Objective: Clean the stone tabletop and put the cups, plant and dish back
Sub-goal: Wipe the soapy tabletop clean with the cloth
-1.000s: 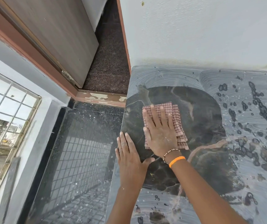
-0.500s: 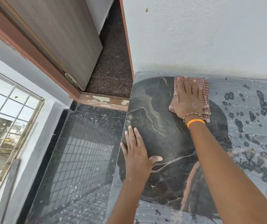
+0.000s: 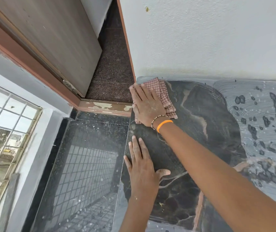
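The dark stone tabletop [image 3: 209,124] fills the right half of the view; its left part is wiped dark and wet, its right part is grey with a dusty film and dark splashes. My right hand [image 3: 148,106] presses flat on a folded red-checked cloth [image 3: 165,96] at the tabletop's far left corner, against the wall. My left hand [image 3: 142,168] lies flat, fingers apart, on the stone near its left edge. No cups, plant or dish are in view.
A white wall [image 3: 209,34] runs along the tabletop's far edge. Left of the table, glossy black floor tiles [image 3: 87,164] lie below, with a brown door [image 3: 53,36], its threshold [image 3: 105,106] and a barred window [image 3: 3,131].
My right hand has swept the cloth from the table's middle up to the far edge, then left into the far left corner. The wiped dark patch has grown. My left hand stayed put.
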